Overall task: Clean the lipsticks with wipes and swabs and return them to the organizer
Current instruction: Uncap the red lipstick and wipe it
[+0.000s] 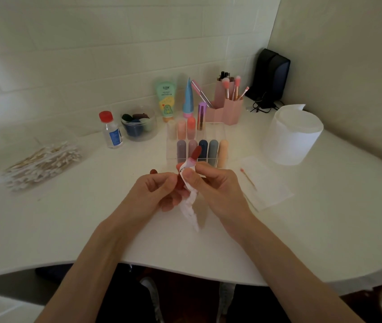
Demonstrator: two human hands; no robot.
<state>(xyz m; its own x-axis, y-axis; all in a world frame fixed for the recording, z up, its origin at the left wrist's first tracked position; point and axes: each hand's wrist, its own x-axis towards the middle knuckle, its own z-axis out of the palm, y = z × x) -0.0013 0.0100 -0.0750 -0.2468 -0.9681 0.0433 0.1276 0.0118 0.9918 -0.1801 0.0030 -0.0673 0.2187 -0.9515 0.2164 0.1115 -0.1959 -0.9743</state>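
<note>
Gripping a dark red lipstick (pixel 180 183) in the left hand (pixel 155 194), near the clear organizer (pixel 172 149); pinching a crumpled white wipe (pixel 188 203) round it with the right hand (pixel 215 190). Risk of snapping the soft, waxy tip under hard rubbing, and of smearing colour back onto the smooth tube from the thin, pink-stained wipe.

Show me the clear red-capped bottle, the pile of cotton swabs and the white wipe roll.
Clear red-capped bottle (pixel 115 136): head view, on its blue label.
Pile of cotton swabs (pixel 43 164): head view, the pile's middle.
White wipe roll (pixel 290 142): head view, its side wall.
</note>
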